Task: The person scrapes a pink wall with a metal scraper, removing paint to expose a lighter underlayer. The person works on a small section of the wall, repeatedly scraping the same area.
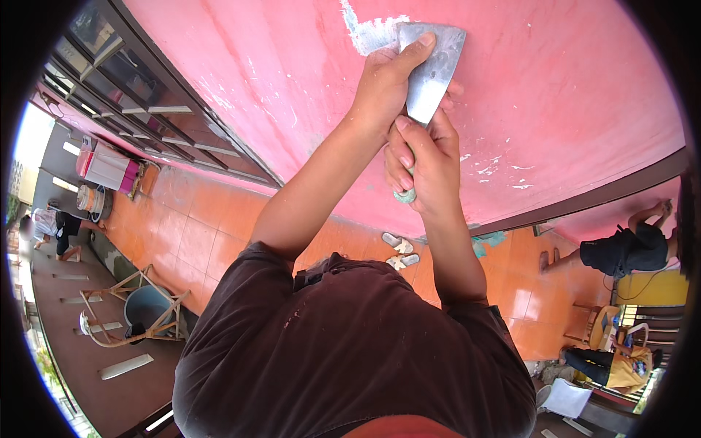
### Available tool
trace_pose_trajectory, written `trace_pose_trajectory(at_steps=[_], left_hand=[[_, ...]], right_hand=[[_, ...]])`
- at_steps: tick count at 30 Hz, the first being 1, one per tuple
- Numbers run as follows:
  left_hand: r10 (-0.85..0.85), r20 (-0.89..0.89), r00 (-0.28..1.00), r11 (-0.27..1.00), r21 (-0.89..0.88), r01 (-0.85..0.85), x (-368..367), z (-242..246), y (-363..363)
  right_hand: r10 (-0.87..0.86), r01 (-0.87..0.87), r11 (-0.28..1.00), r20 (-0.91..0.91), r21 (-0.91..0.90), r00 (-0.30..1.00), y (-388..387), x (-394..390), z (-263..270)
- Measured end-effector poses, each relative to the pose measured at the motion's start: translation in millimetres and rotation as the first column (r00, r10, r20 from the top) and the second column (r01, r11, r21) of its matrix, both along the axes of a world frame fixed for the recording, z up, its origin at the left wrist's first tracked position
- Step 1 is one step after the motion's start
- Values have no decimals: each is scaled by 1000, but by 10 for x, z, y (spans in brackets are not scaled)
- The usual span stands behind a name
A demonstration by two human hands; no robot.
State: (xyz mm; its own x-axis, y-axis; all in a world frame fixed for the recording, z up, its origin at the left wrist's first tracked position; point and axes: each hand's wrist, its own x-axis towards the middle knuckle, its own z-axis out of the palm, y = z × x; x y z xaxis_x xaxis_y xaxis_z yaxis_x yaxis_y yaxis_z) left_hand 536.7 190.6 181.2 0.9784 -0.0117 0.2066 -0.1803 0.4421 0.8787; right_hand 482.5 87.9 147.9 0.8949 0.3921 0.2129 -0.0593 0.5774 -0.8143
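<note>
A wide-bladed metal putty knife (436, 70) lies against or close to the pink painted wall (536, 93). My right hand (430, 156) is wrapped around its green handle, whose butt end shows below the fingers. My left hand (386, 82) grips the blade from the left side, thumb flat on the metal face, other fingers mostly hidden behind it. Just left of the blade's edge, a whitish patch of bared wall (375, 34) shows where the pink paint is gone. Small pale chips and scratches mark the paint lower down.
Brown-framed glass panes (148, 98) border the wall at left. Sandals (402, 261) lie on the orange tiled floor (219, 241) near the wall's foot. A blue tub (148, 309) sits within a wooden frame. Other people are at left (55, 224) and right (624, 249), one by the wall.
</note>
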Motion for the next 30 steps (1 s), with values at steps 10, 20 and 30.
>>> trace_pose_trajectory(at_steps=[10,20,30], left_hand=[[-33,-44,998,997,-66,30,-56,-45,-27],[3,-19,1000,999,-47,-4,-81,-48,-34],[20,-46,999,999,-27,-21,-111,-72,-15]], right_hand=[[-26,25,999,-21,-27,999,4,-62,25],[-12,12,999,-19,-35,1000,-19,-75,-10],[-14,12,999,-57,-44,998,-3,-95,-49]])
